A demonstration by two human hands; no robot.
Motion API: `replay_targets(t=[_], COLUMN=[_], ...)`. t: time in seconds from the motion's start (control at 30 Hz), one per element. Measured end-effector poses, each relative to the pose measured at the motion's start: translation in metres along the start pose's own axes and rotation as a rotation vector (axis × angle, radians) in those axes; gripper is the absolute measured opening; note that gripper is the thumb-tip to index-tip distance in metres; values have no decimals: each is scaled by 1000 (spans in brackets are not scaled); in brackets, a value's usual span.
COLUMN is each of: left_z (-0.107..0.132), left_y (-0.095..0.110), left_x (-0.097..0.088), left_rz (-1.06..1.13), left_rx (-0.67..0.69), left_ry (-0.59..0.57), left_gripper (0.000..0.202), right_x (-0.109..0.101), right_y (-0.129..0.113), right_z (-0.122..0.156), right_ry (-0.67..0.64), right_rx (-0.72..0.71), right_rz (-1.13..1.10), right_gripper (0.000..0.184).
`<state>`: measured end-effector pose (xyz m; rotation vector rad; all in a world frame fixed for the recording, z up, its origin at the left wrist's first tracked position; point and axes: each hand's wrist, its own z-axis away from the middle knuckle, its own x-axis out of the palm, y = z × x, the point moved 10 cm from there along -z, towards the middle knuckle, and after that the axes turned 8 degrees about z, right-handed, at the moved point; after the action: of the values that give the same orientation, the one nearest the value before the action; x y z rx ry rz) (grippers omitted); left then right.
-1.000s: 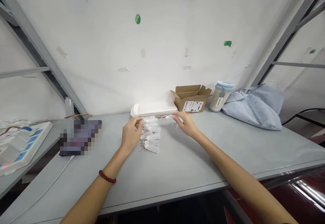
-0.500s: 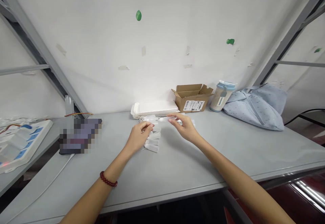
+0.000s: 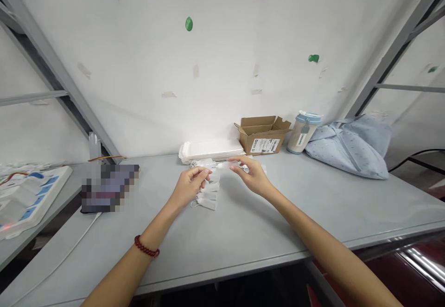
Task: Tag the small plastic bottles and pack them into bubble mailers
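Observation:
My right hand (image 3: 253, 175) grips a small translucent white tag (image 3: 224, 164) between thumb and fingers, with its narrow end pointing left. Facing it, my left hand (image 3: 192, 182) is closed in a pinch, thumb against forefinger; what sits in that pinch, perhaps a thin string, is too small to make out. Under and beside my left hand lies a column of similar translucent tags (image 3: 207, 203) with thin white loops. Partly hidden behind my right hand, more pale pieces (image 3: 261, 168) lie on the table.
Behind the hands is a stack of flat white pieces (image 3: 213, 148). An open cardboard box (image 3: 266, 135), a lidded cup (image 3: 301, 135) and a light blue cloth bag (image 3: 351, 149) stand to its right. A blurred-out phone (image 3: 113, 188) with a cable and a power strip (image 3: 31, 200) are at left.
My left thumb and fingers have shifted slightly and pinch closer together. My right hand keeps its hold on the tag almost in place. The view has moved a little.

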<state>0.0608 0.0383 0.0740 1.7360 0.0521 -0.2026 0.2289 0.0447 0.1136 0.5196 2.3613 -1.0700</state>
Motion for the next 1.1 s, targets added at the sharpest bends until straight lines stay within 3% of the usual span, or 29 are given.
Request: replay_targets(t=[0.6,0.83,1.1], left_z=[0,1,3], left_y=[-16,-15,-15], left_x=[8,8,5], left_rz=[294,287,175], left_rx=[-115,-124,-96], left_ry=[-76,-72,-21], left_gripper=[34,35,35], right_x=[6,8,12], right_y=[-7,-6,-18], right_z=[3,3,10], right_ry=[-46,-35,19], right_rx=[10,-7,-148], right_rz=[-31,-2,76], right_gripper=[18,17,17])
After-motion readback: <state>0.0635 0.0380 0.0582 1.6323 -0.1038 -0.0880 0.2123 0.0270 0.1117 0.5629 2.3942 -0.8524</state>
